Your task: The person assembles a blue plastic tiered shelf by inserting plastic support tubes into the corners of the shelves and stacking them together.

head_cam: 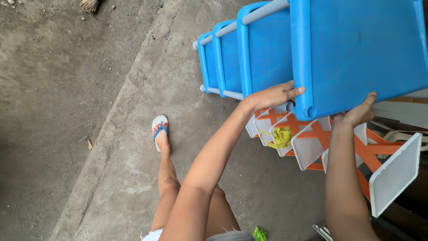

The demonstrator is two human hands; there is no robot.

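Gripping blue rack [356,53] at top shelf edge: left hand [274,96] fingers curled over rim, right hand [356,114] fingers wrapped under corner, likely to steady or shift it. Rack upright on concrete floor [147,134], just beside white-and-orange rack [356,149]. Count: four blue shelves, about five white shelves. Yellow cloth [281,136] lies on one white shelf. One sandalled foot [160,134] visible.

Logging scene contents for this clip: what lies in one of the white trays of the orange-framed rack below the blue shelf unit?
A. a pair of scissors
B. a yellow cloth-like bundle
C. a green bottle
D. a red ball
B: a crumpled yellow bundle sits in a white tray of the orange rack.
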